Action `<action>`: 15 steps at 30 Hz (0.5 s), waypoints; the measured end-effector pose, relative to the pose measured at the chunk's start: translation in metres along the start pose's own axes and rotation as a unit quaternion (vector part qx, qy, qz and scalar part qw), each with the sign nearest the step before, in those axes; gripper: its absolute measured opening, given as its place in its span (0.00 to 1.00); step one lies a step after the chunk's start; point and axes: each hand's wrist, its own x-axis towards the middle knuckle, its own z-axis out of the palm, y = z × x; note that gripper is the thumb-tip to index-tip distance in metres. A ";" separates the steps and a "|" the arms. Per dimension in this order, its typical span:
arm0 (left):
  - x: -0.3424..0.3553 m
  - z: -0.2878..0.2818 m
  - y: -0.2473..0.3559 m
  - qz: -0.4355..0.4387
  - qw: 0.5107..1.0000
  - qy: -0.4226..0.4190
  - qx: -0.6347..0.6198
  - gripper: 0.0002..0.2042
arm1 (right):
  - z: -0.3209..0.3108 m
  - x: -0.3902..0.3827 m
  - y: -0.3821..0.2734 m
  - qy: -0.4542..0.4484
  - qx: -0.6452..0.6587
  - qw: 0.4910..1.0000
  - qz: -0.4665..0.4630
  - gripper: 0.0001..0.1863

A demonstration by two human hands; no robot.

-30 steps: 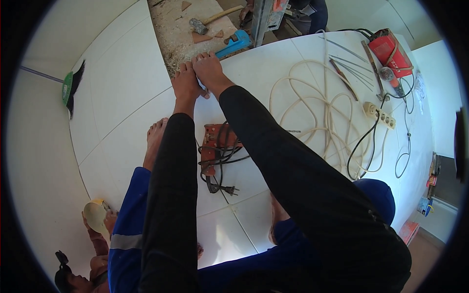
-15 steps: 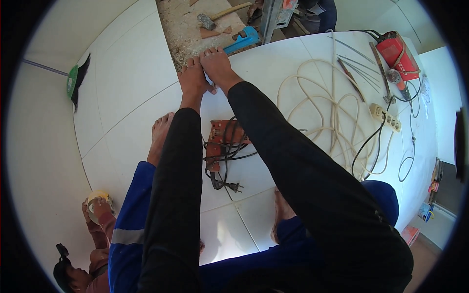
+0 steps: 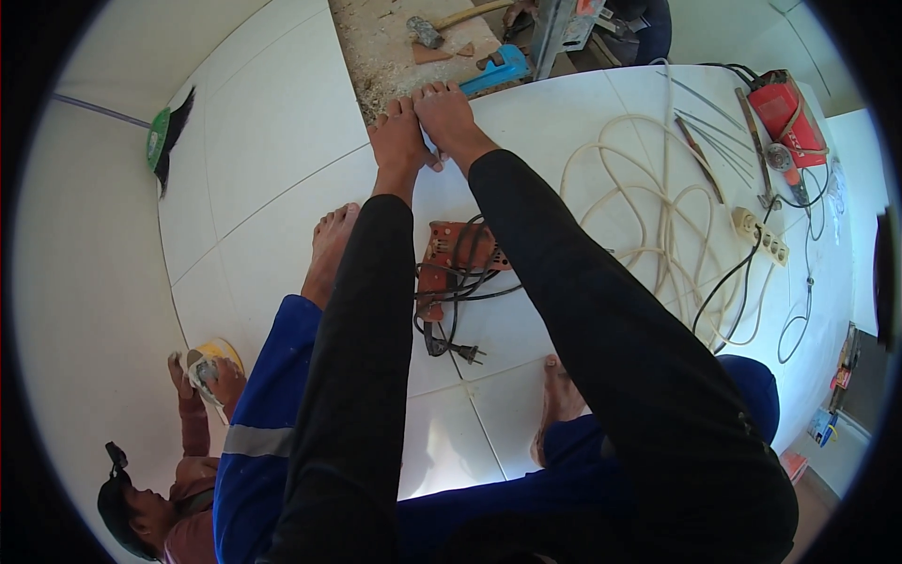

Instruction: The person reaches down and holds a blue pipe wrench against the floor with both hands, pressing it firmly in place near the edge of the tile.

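My left hand (image 3: 398, 143) and my right hand (image 3: 449, 120) lie side by side at the far edge of a white floor tile (image 3: 442, 193). Their fingers bend over that edge, against the rough cement bed, and the fingertips are partly hidden. Both thumbs rest on the tile's top near each other. Just beyond my right hand lies a blue tool (image 3: 503, 68) with a dark jaw. Between my forearms, on the tiles, is a red power drill (image 3: 442, 268), its black cord wound around it and the plug loose.
A hammer (image 3: 425, 32) and tile shards (image 3: 432, 54) lie on the cement bed (image 3: 376, 47). Right are a coiled cream cable (image 3: 667, 202), power strip (image 3: 761, 237), thin rods (image 3: 719, 150) and red machine (image 3: 789, 115). Left are a green broom (image 3: 162, 139) and another person holding a tub (image 3: 225, 355).
The whole view has shifted, so most things sit farther right. My hands stay at the tile edge. The person at lower left has tilted the tub, one hand now apart from it.
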 end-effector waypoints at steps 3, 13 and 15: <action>-0.001 0.000 0.000 0.001 1.000 0.000 0.000 0.51 | 0.001 -0.001 -0.001 -0.005 0.003 1.000 -0.001 0.16; 0.002 0.001 0.000 -0.006 1.000 -0.002 -0.008 0.52 | -0.003 0.001 0.001 -0.024 -0.011 1.000 -0.006 0.17; 0.003 0.001 -0.002 0.000 1.000 0.007 -0.005 0.52 | -0.005 0.002 0.000 -0.022 -0.003 1.000 -0.004 0.17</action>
